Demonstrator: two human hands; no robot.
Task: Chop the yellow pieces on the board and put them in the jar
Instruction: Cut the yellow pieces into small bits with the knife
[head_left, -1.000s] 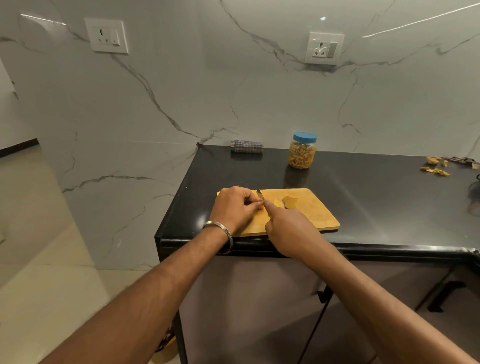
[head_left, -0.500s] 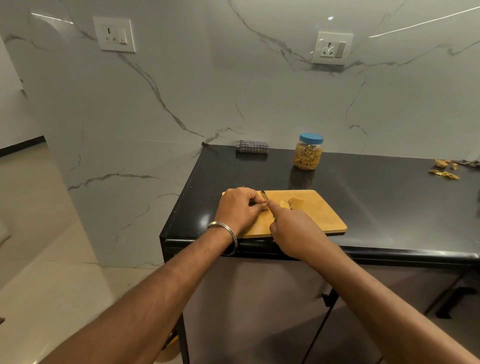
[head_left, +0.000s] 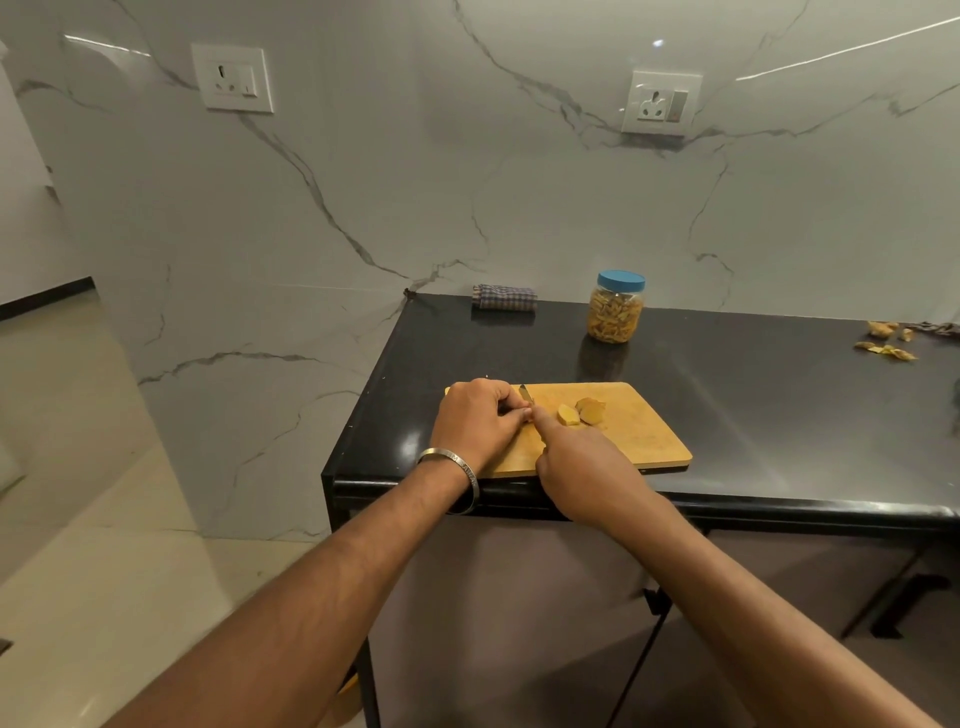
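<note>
A wooden cutting board lies at the front edge of the black counter. Two or three yellow pieces rest on it near the middle. My left hand is curled at the board's left end, fingertips pinching something small that I cannot make out. My right hand grips a knife, forefinger along its back; only the blade tip shows beside my left fingers. The jar, blue lid on, filled with yellow strips, stands behind the board.
A folded checked cloth lies against the marble wall at the back. Yellow-brown scraps lie at the counter's far right. The counter's left edge drops to the floor beside my left hand. Two sockets sit on the wall.
My hands hold nearly the same pose at the board's left end. The camera has shifted slightly, so the scene sits a bit further right.
</note>
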